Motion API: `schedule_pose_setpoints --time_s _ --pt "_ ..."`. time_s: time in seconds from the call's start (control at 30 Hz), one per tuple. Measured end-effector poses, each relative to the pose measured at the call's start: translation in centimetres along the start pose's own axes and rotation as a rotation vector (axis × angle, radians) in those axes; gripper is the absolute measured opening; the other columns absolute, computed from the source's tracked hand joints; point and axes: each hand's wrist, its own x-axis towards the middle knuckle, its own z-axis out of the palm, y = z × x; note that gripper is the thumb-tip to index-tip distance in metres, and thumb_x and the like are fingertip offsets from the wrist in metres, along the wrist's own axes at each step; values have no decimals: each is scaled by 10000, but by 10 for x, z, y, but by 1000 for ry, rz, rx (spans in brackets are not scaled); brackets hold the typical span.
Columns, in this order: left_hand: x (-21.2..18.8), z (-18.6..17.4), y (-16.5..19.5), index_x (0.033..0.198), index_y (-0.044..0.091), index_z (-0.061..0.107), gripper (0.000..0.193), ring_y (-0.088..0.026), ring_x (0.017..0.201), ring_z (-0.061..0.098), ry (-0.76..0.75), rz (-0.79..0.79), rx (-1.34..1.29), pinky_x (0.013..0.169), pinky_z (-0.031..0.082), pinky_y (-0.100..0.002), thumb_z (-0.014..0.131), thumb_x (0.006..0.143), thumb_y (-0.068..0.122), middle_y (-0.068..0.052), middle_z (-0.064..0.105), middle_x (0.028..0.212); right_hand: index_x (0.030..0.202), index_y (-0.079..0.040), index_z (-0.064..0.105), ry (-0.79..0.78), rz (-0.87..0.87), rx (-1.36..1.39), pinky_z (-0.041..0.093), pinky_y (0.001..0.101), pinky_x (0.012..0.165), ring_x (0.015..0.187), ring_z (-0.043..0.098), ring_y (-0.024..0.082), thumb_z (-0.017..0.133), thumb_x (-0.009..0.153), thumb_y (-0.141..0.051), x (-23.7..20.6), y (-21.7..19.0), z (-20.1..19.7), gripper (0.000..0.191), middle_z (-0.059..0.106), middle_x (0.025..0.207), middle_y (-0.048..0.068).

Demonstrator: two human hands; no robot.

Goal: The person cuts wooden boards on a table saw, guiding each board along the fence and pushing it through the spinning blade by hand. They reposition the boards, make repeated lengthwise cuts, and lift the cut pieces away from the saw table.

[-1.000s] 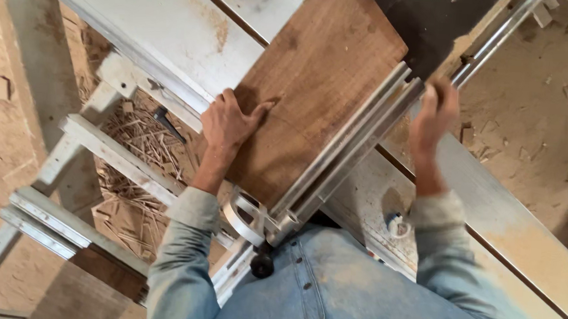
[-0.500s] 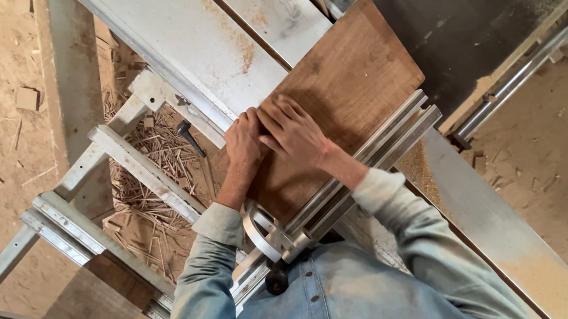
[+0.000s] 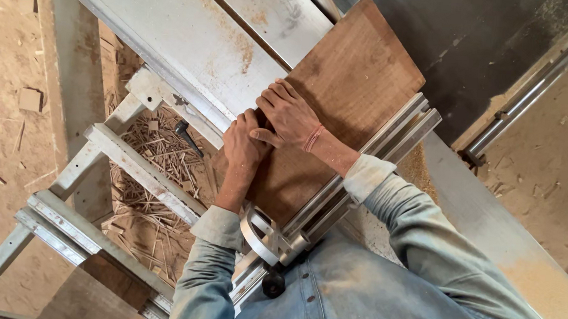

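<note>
Your left hand [image 3: 244, 147] and right hand [image 3: 291, 116] lie side by side, fingers flat and slightly spread, on the brown wooden board [image 3: 339, 110], which rests on the grey saw worktop [image 3: 193, 36] against the aluminium fence [image 3: 362, 164]

I noted my left hand [image 3: 245, 152] and right hand [image 3: 289, 116] covered part of the brown board [image 3: 361, 85]; the board's near corner lay hidden beneath the aluminium fence [image 3: 362, 164].
</note>
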Motion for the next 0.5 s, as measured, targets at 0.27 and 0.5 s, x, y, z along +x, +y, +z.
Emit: schedule_pose_setpoints --time_s 0.27,0.5 --pt "0 0 -2 1054 -27 595 349 -396 859 693 -25 -14 5 758 555 -472 686 860 247 -230 689 949 1124 39 638 -9 4 10 314 524 1225 1221 531 364 326 1011 -793 2 -1 -1 896 625 1134 192" --pt "-3 5 -3 1043 -20 596 342 -409 872 690 20 4 -10 768 551 -484 697 887 268 -231 689 953 1135 41 642 -2 0 32 313 522 1216 1212 532 362 336 1018 -788 0 -3 -1 891 626 1129 193"
